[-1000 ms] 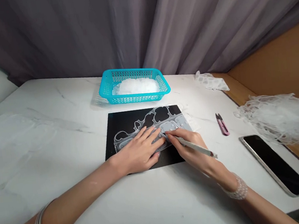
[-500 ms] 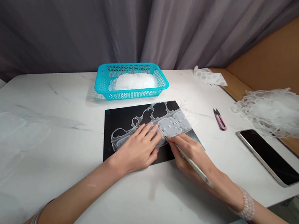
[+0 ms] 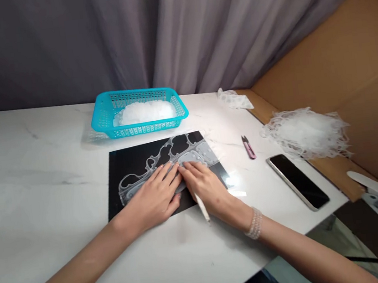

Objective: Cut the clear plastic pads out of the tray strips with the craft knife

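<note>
A translucent plastic sheet (image 3: 191, 157) with cut-out openings lies on a black mat (image 3: 115, 162). My left hand (image 3: 154, 194) rests flat on the sheet with its fingers spread slightly. Just to its right, my right hand (image 3: 206, 185) is closed around a thin white pen-like tool (image 3: 202, 208), whose rear end points toward me. The tool's tip is hidden under my right hand. The fingertips of both hands are close together over the sheet.
Behind the mat stands a blue basket (image 3: 142, 129) of white translucent pieces. To the right are small pink snips (image 3: 248, 147), a phone (image 3: 297, 181), a heap of plastic scraps (image 3: 308, 132) and another scrap (image 3: 235, 99) near the cardboard (image 3: 330, 60).
The view has swung right, so everything on the table sits further left. My right hand has come closer to my left and turned, with the tool now more upright in view.
</note>
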The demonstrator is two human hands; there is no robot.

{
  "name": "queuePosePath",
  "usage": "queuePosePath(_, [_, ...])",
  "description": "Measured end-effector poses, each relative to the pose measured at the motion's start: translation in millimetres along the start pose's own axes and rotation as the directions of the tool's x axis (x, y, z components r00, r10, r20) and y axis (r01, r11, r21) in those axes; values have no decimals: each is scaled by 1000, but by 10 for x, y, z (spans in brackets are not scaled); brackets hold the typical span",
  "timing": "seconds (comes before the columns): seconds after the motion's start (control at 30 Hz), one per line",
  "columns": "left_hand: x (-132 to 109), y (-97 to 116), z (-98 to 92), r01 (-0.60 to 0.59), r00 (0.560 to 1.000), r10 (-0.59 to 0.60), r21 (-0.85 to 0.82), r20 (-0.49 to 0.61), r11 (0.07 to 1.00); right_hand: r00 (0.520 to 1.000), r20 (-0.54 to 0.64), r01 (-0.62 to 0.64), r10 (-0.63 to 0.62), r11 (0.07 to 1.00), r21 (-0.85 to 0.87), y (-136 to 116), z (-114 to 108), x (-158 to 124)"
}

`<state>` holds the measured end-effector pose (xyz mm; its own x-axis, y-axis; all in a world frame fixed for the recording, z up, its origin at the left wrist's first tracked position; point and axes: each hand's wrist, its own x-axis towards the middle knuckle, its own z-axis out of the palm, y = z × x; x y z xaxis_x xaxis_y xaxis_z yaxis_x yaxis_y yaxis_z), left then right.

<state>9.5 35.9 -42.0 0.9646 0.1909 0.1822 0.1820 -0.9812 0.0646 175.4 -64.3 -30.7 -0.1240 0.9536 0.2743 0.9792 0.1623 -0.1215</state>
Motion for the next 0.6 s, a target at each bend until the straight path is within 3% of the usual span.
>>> queuePosePath(0.1, [-12, -29, 57, -1, 1000, 1, -18, -11, 1000, 997, 72, -2, 9, 994, -105, -60, -12, 45])
queuePosePath(0.17, [-16, -52, 95, 4, 1000, -6, -43, -30, 999, 996, 92, -16, 23, 997, -75, -66, -7, 67])
queuePosePath(0.23, [-17, -66, 113, 9, 999, -11, -62, -40, 998, 998, 54, -44, 39, 996, 79, -12, -1, 60])
queuePosePath(0.3, [-14, -65, 105, 10, 999, -12, -61, -35, 998, 989, -42, -123, 145, 936, 331, 128, -27, 11])
queuePosePath(0.33, [-12, -59, 93, 13, 1000, -15, -55, -27, 998, 958, -95, -194, 271, 857, 478, 238, -65, -32])
queuePosePath(0.37, [-10, -50, 78, 19, 1000, -20, -47, -17, 999, 897, -127, -263, 423, 742, 616, 374, -124, -88])
queuePosePath(0.43, [-8, -31, 49, 28, 1000, -28, -32, 0, 999, 704, -96, -341, 704, 454, 823, 711, -295, -233])
queuePosePath(0.47, [-10, -25, 37, 32, 999, -32, -28, 6, 999, 646, -79, -341, 760, 379, 860, 894, -396, -315])
queuePosePath(0.53, [-16, -20, 19, 37, 999, -37, -33, 11, 999, 582, -55, -335, 811, 301, 893, 1221, -583, -468])
queuePosePath(0.6, [-19, -22, -11, 50, 999, -49, -59, 15, 997, 564, -22, -319, 825, 242, 916, 1400, -698, -569])
